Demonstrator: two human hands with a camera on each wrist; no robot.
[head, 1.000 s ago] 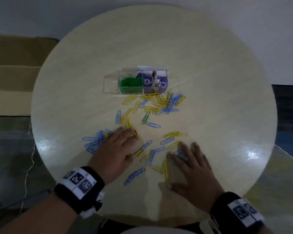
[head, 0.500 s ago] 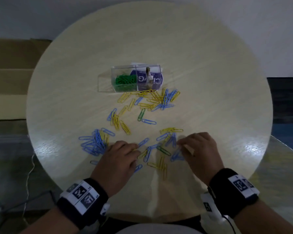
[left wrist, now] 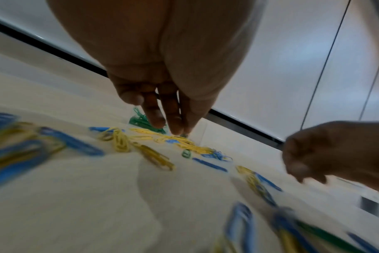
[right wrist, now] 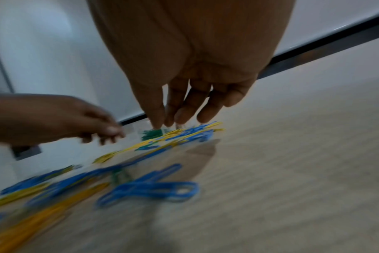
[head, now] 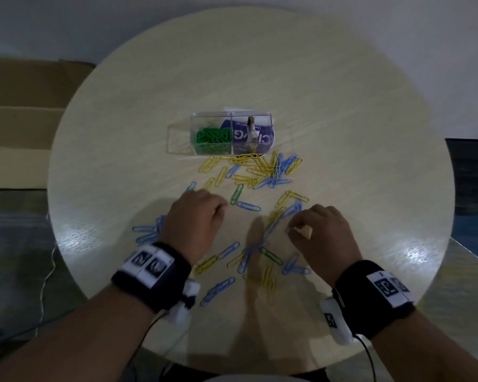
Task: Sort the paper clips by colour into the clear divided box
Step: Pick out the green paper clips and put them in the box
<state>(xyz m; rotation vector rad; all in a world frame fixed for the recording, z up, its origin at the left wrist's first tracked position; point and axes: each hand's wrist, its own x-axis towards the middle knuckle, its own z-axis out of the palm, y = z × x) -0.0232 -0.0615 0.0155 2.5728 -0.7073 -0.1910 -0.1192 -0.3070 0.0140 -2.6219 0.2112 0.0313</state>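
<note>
Blue and yellow clips, head view: loose paper clips (head: pixel 262 172) lie scattered on the round table (head: pixel 370 133); both hands have lifted off them since a second ago.
Box: clear divided box (head: pixel 232 133), far centre, green clips (head: pixel 213 135) in left compartment; label only partly legible.
Left wrist view: left hand (left wrist: pixel 162 102), fingers together, maybe pinching something; cannot tell.
Right wrist view: right hand (right wrist: pixel 184 102), fingers loosely curled, hold unclear.

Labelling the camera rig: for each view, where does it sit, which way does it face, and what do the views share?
Head: on the head, looking forward and down at the round table, clear divided box, both forearms, left hand, right hand.
Left wrist: under the left palm, facing along its fingers toward the green clips in the box; right hand at the right edge.
Right wrist: under the right palm, along its fingers; left hand at the left edge.
Shared: scattered blue and yellow clips, green pile.
</note>
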